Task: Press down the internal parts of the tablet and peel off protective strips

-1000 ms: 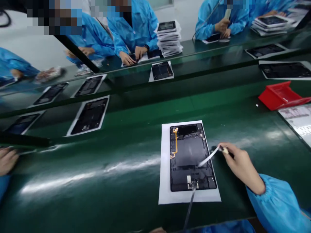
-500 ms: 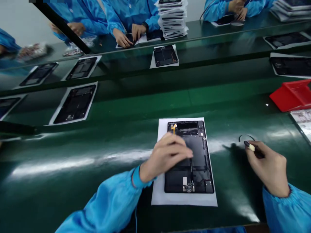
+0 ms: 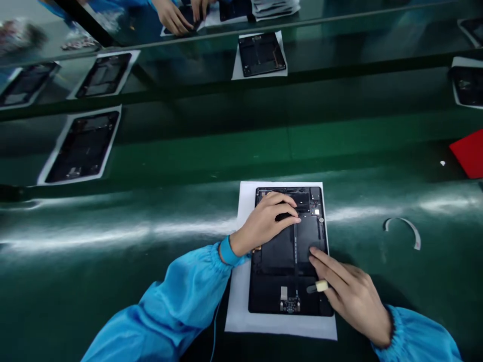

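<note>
An opened tablet, its black inside facing up, lies on a white sheet. My left hand rests over its upper part with the fingers curved and apart, covering some of the inside. A thin dark flat cable runs down the middle from near those fingertips to a small circuit board at the bottom. My right hand touches the tablet's right side with two outstretched fingertips. Tucked under those fingers, it holds a small tool with a cream band and a dark tip.
A curled pale strip lies to the right on the green table. A red bin stands at the right edge. Other opened tablets lie on sheets, one at the left and one at the back. A co-worker's hands work beyond the ledge.
My right hand has come left from the table onto the tablet, still with the small tool. My left hand has shifted up the tablet. The view has tilted down.
</note>
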`<action>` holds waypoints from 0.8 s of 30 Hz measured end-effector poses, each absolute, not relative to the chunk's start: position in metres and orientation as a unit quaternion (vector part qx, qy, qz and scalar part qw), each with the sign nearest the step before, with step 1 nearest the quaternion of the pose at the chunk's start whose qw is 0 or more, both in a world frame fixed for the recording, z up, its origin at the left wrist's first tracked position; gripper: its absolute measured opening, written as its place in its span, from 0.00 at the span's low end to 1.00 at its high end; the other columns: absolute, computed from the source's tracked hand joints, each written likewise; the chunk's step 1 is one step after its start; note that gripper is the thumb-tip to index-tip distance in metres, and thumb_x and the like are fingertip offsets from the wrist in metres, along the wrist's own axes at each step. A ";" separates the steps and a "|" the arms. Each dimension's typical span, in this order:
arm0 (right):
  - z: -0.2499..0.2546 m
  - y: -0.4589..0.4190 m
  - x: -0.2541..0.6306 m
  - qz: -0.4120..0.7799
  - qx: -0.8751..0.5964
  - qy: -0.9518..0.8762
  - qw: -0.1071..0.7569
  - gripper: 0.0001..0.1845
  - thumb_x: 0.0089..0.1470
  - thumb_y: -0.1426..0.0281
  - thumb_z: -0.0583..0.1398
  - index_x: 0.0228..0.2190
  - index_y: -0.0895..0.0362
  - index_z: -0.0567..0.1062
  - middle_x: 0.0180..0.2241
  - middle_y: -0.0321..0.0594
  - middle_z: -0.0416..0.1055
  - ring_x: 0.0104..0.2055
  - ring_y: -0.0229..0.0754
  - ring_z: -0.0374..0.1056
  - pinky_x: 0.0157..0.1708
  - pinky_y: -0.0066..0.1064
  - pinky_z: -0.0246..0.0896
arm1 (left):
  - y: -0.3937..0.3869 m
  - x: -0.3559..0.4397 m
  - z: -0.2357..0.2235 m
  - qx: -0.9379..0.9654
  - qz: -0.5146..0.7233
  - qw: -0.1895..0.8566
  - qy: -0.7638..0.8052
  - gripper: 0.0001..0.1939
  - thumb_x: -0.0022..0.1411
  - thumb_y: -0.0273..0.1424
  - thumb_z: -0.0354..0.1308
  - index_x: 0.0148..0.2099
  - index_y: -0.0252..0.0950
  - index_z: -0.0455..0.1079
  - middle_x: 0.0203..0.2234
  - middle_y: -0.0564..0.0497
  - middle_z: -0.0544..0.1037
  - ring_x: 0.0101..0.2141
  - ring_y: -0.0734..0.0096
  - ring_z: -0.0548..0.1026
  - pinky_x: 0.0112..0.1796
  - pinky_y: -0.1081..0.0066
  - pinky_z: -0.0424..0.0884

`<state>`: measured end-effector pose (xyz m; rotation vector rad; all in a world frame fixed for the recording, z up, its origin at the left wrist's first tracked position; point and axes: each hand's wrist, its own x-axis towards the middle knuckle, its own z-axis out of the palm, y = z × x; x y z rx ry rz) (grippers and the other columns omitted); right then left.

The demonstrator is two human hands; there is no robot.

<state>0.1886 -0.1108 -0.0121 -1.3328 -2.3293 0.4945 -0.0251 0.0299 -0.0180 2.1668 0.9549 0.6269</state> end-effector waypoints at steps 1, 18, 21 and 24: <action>-0.012 -0.111 0.189 0.176 -0.475 -0.839 0.201 0.23 0.59 0.81 0.46 0.50 0.62 0.73 0.54 0.46 0.68 0.39 0.41 0.74 0.35 0.32 0.74 | 0.030 -0.025 -0.018 0.833 0.240 0.338 0.367 0.04 0.62 0.32 0.60 0.35 0.38 0.75 0.41 0.51 0.76 0.44 0.68 0.71 0.48 0.62 0.64; -0.009 -0.109 0.186 0.162 -0.477 -0.843 0.187 0.26 0.56 0.84 0.45 0.50 0.63 0.72 0.54 0.47 0.67 0.36 0.40 0.74 0.32 0.31 0.73 | 0.027 -0.023 -0.021 0.836 0.252 0.310 0.375 0.04 0.62 0.32 0.59 0.36 0.38 0.74 0.41 0.51 0.76 0.43 0.69 0.72 0.47 0.63 0.66; -0.010 -0.109 0.186 0.166 -0.477 -0.842 0.189 0.27 0.54 0.84 0.45 0.51 0.63 0.72 0.55 0.46 0.67 0.36 0.40 0.74 0.32 0.31 0.73 | 0.027 -0.022 -0.020 0.835 0.255 0.309 0.378 0.04 0.62 0.31 0.60 0.35 0.38 0.74 0.40 0.51 0.76 0.43 0.69 0.72 0.47 0.64 0.66; -0.011 -0.110 0.188 0.168 -0.477 -0.842 0.185 0.27 0.54 0.84 0.46 0.51 0.62 0.72 0.55 0.46 0.67 0.36 0.40 0.73 0.32 0.31 0.72 | 0.027 -0.022 -0.021 0.834 0.252 0.312 0.380 0.04 0.62 0.31 0.60 0.35 0.37 0.74 0.40 0.51 0.76 0.43 0.68 0.72 0.47 0.64 0.66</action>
